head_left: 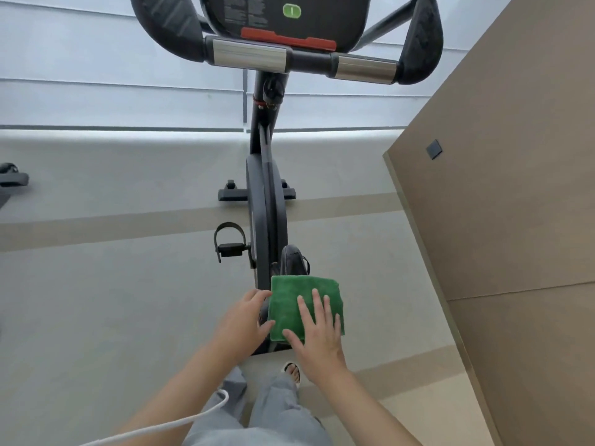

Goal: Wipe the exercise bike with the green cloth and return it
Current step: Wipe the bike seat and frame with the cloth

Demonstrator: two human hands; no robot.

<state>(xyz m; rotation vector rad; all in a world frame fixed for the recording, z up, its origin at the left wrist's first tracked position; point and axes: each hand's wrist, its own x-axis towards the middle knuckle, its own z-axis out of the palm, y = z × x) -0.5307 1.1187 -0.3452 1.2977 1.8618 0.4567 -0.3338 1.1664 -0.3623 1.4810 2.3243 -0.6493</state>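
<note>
Here the green cloth (299, 304), a thick-pile towel folded into a neat square, lies flat on the seat of the exercise bike (265, 201), covering most of it. Right hand (317, 336) rests on the cloth, fingers straight and slightly spread. Left hand (246, 320) sits at the cloth's left edge, fingers loosely curved, thumb touching the fabric; a grip cannot be confirmed.

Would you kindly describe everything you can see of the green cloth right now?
The green cloth is a folded, roughly square piece of plush, towel-like fabric, lying flat on what looks like the bike's seat, just behind the dark frame. The right hand rests on it with straight, spread fingers, pressing it down. The left hand touches its left edge, fingers loosely curved beside it.
</note>
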